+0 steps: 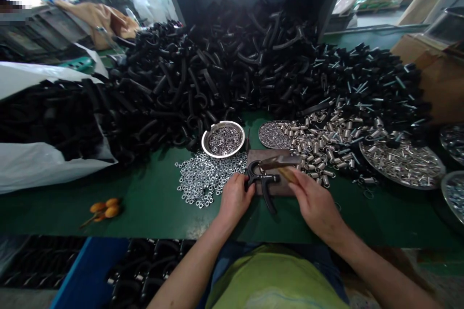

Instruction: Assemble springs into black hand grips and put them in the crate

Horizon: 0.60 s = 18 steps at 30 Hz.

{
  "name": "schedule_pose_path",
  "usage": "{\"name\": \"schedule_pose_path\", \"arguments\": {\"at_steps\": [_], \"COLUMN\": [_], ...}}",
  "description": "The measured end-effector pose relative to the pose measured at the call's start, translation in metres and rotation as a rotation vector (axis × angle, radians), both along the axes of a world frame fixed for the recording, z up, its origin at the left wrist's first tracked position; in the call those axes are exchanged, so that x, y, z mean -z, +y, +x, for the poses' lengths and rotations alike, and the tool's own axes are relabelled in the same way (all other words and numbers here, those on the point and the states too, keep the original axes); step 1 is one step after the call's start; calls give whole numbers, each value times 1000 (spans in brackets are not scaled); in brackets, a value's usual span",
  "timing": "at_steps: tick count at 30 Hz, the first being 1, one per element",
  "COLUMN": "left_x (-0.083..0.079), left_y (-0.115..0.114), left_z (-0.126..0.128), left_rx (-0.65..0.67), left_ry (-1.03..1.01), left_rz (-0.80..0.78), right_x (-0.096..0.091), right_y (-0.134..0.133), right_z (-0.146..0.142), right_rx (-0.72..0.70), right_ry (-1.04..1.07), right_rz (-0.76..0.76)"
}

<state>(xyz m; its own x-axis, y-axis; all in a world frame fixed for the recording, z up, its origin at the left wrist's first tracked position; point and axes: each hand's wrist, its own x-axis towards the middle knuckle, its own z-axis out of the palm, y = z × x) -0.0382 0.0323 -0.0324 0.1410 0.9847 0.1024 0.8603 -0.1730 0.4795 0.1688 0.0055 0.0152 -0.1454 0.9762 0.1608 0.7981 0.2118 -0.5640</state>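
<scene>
My left hand [235,197] is closed on a black hand-grip assembly [261,182] that lies on a small brown pad [275,157] on the green table [152,203]. My right hand [314,203] grips a hammer by its wooden handle [288,174]; the metal head [277,160] hovers just above the black part. A loose heap of silver nuts [203,178] lies just left of my left hand. A round metal dish [223,139] of small metal parts sits behind the nuts.
A huge pile of black plastic handles [217,67] fills the back of the table. Silver springs [322,147] and metal trays [402,161] of parts lie to the right. A white bag [39,164] of black parts lies left. Small orange fruits [105,208] rest at front left.
</scene>
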Motion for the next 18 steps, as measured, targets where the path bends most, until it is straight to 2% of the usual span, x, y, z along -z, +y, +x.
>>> {"name": "schedule_pose_path", "arguments": {"at_steps": [2,4,7,9,12,15,18], "left_x": [0,-2,-7,-12,-19,-25,-27], "left_y": [0,0,1,3,5,2,-11], "left_z": [0,0,-3,-7,-9,3,27], "left_rx": [-3,1,12,22,0,-115,-277], "left_ry": [12,26,5,-87,-384,-854,-1261], "left_rz": [4,-3,-27,-43,-147,-481,-772], "right_x": [-2,1,11,20,36,49,48], "right_y": [1,-2,-17,-33,-58,-70,-61], "right_z": [-9,-10,6,26,55,74,77], "right_rx": [-112,-166,-103,-48,-25,-28,-52], "right_ry": [-171,-297,-343,-355,-411,-502,-510], "right_rz": [-7,-49,14,94,182,194,183]}}
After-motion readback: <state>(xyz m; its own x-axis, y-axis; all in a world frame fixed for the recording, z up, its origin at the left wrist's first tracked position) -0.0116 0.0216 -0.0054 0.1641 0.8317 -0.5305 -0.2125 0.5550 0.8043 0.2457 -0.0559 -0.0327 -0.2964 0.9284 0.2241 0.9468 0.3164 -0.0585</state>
